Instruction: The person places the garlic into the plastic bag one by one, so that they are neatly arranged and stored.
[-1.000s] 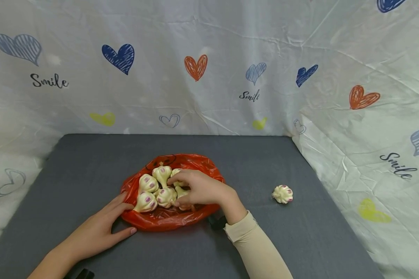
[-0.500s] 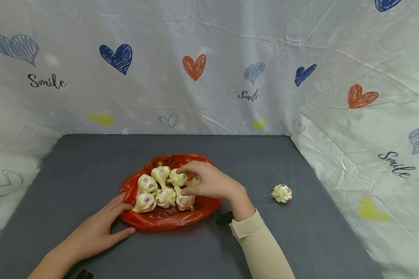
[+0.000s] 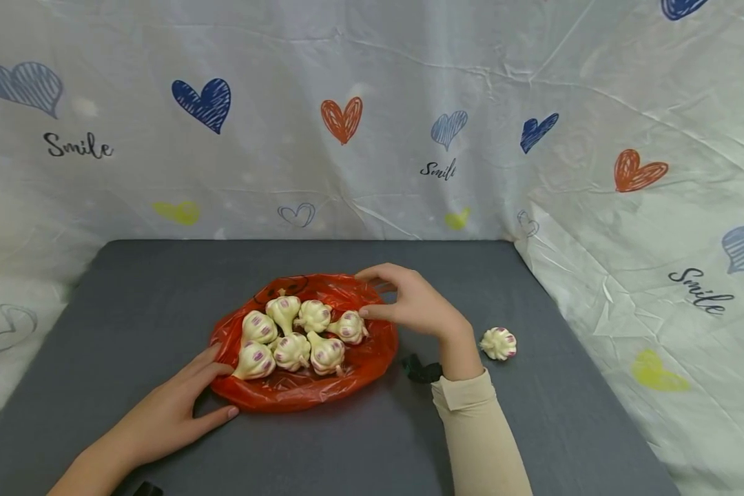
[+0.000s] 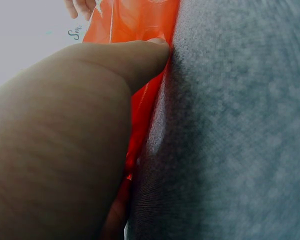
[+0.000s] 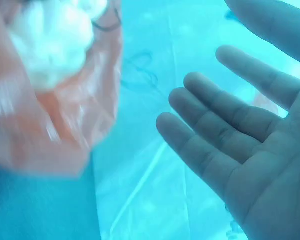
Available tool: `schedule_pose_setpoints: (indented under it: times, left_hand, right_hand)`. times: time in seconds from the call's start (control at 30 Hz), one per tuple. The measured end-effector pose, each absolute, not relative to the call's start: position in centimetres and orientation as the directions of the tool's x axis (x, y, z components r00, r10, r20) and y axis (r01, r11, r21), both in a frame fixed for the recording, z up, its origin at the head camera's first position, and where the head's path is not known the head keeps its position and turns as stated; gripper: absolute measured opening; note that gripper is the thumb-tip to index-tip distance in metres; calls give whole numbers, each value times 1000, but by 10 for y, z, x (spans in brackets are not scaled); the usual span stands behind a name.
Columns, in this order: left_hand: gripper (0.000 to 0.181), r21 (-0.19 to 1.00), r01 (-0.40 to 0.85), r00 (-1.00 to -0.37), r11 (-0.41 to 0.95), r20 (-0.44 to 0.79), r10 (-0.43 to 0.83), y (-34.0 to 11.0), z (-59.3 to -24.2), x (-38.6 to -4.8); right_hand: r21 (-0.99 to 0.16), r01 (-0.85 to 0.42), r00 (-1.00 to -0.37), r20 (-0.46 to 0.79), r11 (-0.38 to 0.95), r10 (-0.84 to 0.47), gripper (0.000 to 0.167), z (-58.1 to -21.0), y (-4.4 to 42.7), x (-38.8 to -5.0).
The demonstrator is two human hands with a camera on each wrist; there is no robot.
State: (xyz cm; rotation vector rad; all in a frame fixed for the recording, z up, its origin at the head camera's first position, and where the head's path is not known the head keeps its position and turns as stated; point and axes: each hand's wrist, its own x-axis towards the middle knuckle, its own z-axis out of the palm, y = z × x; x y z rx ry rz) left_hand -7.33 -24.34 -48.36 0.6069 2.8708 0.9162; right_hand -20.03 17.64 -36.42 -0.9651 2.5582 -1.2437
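A red plastic bag (image 3: 291,399) lies spread open on the dark grey table, with several garlic bulbs (image 3: 292,351) inside it. My left hand (image 3: 170,410) rests at the bag's left side, its fingers laid against the rim and its thumb stretched along the front. In the left wrist view that thumb (image 4: 140,57) touches the red plastic. Over the bag's right rim hovers my right hand (image 3: 418,303), next to the rightmost bulb (image 3: 350,327). The right wrist view shows its fingers (image 5: 210,120) extended and apart, holding nothing, beside the bag.
One loose garlic bulb (image 3: 499,344) sits on the table to the right of my right wrist. A white curtain (image 3: 384,62) printed with hearts and "Smile" hangs behind the table (image 3: 322,461) and along its sides.
My right hand has withdrawn from among the bulbs towards the bag's right rim, uncovering the rightmost bulb. The left hand has stayed at the bag's left side.
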Motion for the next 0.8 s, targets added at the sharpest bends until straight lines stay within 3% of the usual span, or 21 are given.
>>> schedule_pose_setpoints:
  times: [0.23, 0.8]
  left_hand:
    - [61, 562, 353, -919, 748, 61, 388, -242, -485, -73]
    - [63, 555, 344, -922, 758, 49, 383, -244, -489, -74]
  right_hand:
    - [-764, -400, -850, 101, 506, -518, 58, -359, 221, -206]
    - [-844, -241, -915, 33, 478, -403, 68, -378, 314, -207]
